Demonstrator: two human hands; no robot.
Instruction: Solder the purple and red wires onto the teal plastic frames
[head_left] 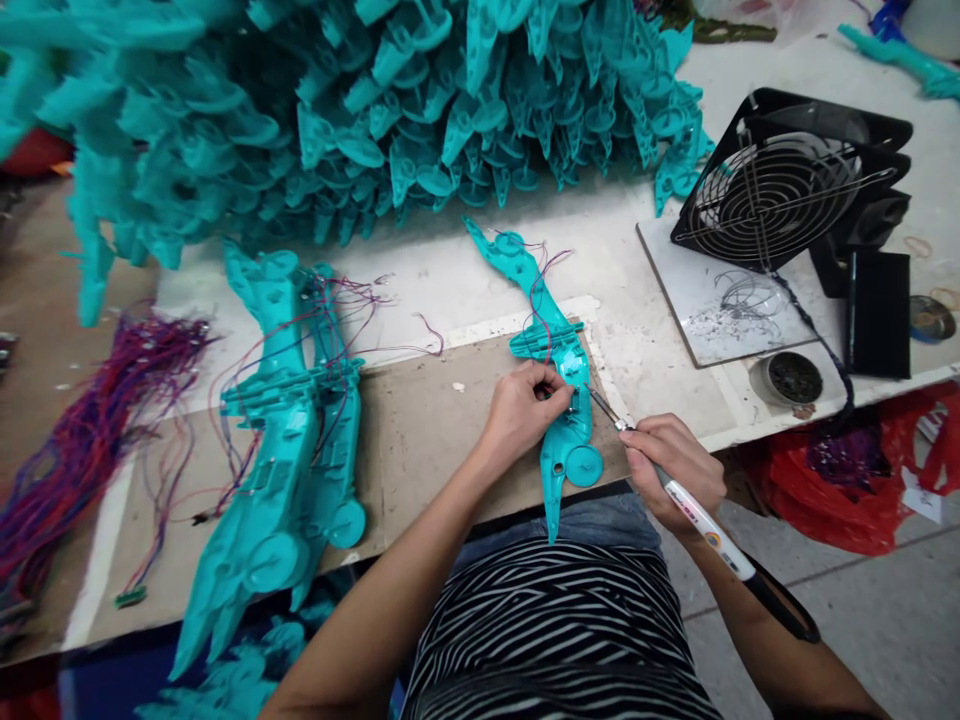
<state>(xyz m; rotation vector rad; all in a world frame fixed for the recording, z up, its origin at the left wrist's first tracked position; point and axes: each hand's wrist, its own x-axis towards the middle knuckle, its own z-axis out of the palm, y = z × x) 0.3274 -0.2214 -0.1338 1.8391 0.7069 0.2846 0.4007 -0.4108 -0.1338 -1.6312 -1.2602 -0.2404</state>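
My right hand grips a soldering iron with a white handle and black rear end, held like a pen. Its metal tip reaches a turquoise plastic shell lying in front of me, close to my left fingertips. Over that shell, my left hand is closed in a pinch on a thin wire. A red and purple wire pair runs along the shell to those fingers, which hide its end. Further left lie several similar turquoise shells with wires trailing from them.
A large pile of turquoise shells fills the back. Bundled red and purple wires lie at far left. On the right stand a black fan, a white board with wire scraps, a small round tin and a black box.
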